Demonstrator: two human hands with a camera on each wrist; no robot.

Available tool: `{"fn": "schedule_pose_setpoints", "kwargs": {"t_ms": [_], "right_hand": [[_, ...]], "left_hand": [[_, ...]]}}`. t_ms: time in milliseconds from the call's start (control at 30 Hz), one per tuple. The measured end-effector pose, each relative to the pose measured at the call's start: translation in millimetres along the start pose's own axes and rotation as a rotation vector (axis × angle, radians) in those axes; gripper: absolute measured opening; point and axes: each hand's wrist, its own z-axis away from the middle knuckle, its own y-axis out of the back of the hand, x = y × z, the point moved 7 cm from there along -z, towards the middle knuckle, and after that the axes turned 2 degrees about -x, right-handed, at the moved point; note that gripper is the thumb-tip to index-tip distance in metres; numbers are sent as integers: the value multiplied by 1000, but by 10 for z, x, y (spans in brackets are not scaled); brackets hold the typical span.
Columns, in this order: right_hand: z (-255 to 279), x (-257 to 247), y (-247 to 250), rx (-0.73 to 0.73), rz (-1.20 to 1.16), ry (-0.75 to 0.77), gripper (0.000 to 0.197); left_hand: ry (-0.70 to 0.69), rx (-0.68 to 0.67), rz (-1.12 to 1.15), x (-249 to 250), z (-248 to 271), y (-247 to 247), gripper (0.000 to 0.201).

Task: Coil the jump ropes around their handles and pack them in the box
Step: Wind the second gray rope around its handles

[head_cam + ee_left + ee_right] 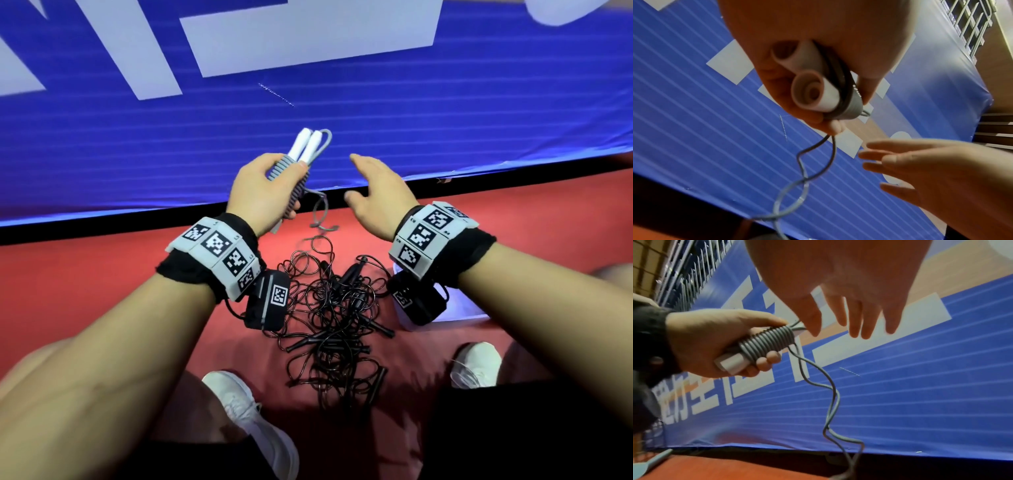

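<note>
The white handles [306, 144] are held side by side in the left hand [260, 192], fingers curled round them and the grey rope [766, 344] that's already wound on in tight turns. A doubled tail of that rope is left hanging below the fingertips [768, 360], kinked and twisted on itself. The right hand [376, 192] is kept just beside the coil with fingers spread and straight, nothing held.

Best guess for doing this bit well: the tail should be picked up close under the left fingers, the twist shaken out first, and each new turn laid snug against the last one while the thumb is kept pressed on the coil so it isn't sprung loose. The end probably wants tucking under a turn before packing.

A heap of black ropes [329, 308] is still left loose below the wrists, and the box [472, 308] is half hidden under the right wrist.

Writing: big white characters are printed on the blue banner [900, 386], but they can't really be read from here. Square coded markers are worn on the wrist bands [219, 253].
</note>
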Motion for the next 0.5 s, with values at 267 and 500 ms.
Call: {"fn": "schedule_pose_setpoints", "kwargs": {"t_ms": [267,500], "right_hand": [[69,-93,-295,-185,-312,1,40],[105,-120,-171,-133,-519,-16,22]], "left_hand": [[-27,-300,120,203,166,-275,16],[-72,-255,150,230,111,-147,18]]}}
